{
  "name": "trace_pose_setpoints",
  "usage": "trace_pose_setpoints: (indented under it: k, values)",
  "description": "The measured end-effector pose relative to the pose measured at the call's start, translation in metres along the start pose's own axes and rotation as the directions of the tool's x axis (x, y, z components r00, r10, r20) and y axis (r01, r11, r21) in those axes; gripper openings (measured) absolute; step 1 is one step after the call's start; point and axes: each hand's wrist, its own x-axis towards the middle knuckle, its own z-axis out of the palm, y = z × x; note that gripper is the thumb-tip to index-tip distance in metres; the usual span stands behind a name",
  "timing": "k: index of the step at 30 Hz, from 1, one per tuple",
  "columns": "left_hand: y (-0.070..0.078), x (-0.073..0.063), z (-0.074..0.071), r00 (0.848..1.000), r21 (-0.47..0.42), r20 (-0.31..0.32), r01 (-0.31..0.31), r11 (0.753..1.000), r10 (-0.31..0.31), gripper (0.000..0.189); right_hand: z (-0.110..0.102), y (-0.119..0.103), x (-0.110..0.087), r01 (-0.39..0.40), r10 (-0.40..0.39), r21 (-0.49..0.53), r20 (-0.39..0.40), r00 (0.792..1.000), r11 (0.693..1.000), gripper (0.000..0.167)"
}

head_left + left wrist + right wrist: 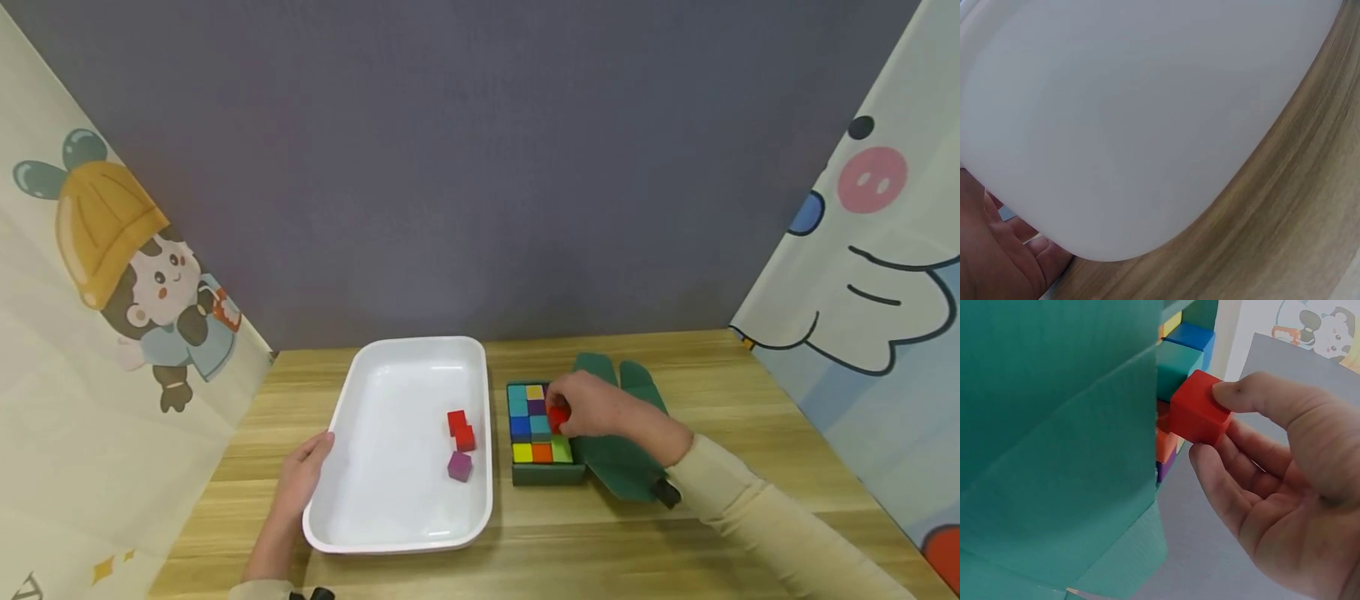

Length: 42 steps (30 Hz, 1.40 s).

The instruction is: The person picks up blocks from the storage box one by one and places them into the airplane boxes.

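Observation:
My right hand point(592, 404) pinches a red cube point(1200, 407) between thumb and fingertips, just above a green box point(547, 475) packed with coloured cubes. Teal, blue and orange cubes show beside it in the right wrist view. On the left, my left hand point(303, 471) grips the left rim of a white tray point(397, 500), its fingers curled at the edge in the left wrist view. Inside the tray, toward its right side, lie two touching red cubes point(465, 438) and a purple cube point(460, 467).
The box's green lid flap point(618, 467) lies folded out to the right, beneath my right forearm. Both containers stand on a wooden table point(720, 375), backed by a grey wall panel point(480, 167). Cartoon-printed sheets point(885, 283) border the sides.

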Motion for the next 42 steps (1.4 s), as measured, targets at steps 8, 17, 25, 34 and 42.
trace_pose_setpoints:
  k: [8, 17, 25, 34, 42]
  values:
    - [0.0, 0.0, 0.0, 1.0, -0.006, 0.005, 0.016, 1.0, -0.016, 0.073, 0.005, 0.001, 0.003, -0.023, 0.023, 0.0, -0.013, 1.0, 1.0, 0.02]
    - [-0.001, 0.0, 0.0, 1.0, -0.002, 0.004, 0.009, 1.0, -0.009, 0.073, 0.007, 0.003, 0.003, -0.041, 0.041, -0.019, 0.006, 0.999, 0.999, 0.021]
    - [0.002, 0.0, 0.0, 1.0, -0.004, -0.005, 0.008, 1.0, -0.008, 0.073, 0.016, 0.009, 0.008, -0.034, 0.034, -0.048, 0.001, 0.999, 0.998, 0.023]
    - [0.001, -0.001, 0.0, 1.0, -0.015, -0.013, 0.008, 1.0, -0.008, 0.072, 0.022, 0.011, 0.008, -0.031, 0.028, -0.079, -0.032, 0.999, 0.996, 0.023]
    - [0.003, -0.002, -0.001, 1.0, -0.013, 0.01, 0.029, 0.999, -0.029, 0.075, 0.024, 0.011, 0.006, -0.001, -0.002, -0.072, -0.032, 0.999, 0.997, 0.021]
